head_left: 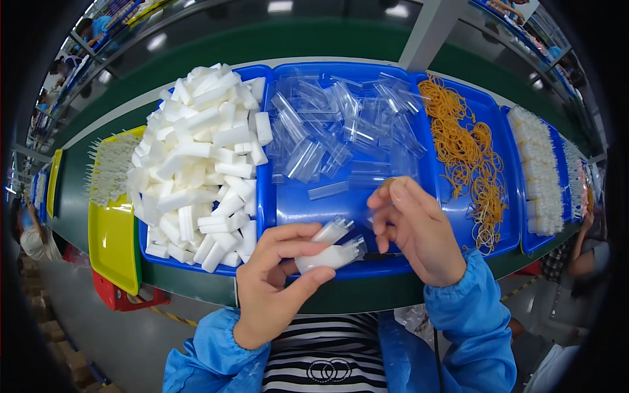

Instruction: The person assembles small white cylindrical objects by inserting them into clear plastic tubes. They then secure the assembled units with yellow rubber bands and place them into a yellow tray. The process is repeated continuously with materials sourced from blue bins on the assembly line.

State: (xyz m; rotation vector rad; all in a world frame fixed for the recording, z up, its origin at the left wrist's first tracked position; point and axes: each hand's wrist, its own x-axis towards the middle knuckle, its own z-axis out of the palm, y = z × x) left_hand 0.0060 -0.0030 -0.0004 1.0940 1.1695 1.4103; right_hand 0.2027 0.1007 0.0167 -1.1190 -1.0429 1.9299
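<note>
My left hand [282, 278] is closed around two white foam blocks [321, 257], held side by side over the near edge of a blue tray. Clear plastic shows at the far ends of both blocks. To the right, my right hand [416, 229] is raised over the same tray. Its thumb and forefinger come together at the tips, and the other fingers curl loosely. Whatever lies between those tips is too small to make out. Beyond both hands, clear plastic sleeves [350, 118] lie scattered in the middle blue tray [308, 209].
White foam blocks [196, 157] pile high in the left tray, beside a yellow tray [111, 242] with thin pale pieces. Orange rubber bands [465, 144] lie in the right tray. Farther right stand rows of white pieces [537, 170]. A red stool [121, 295] is below the table's left end.
</note>
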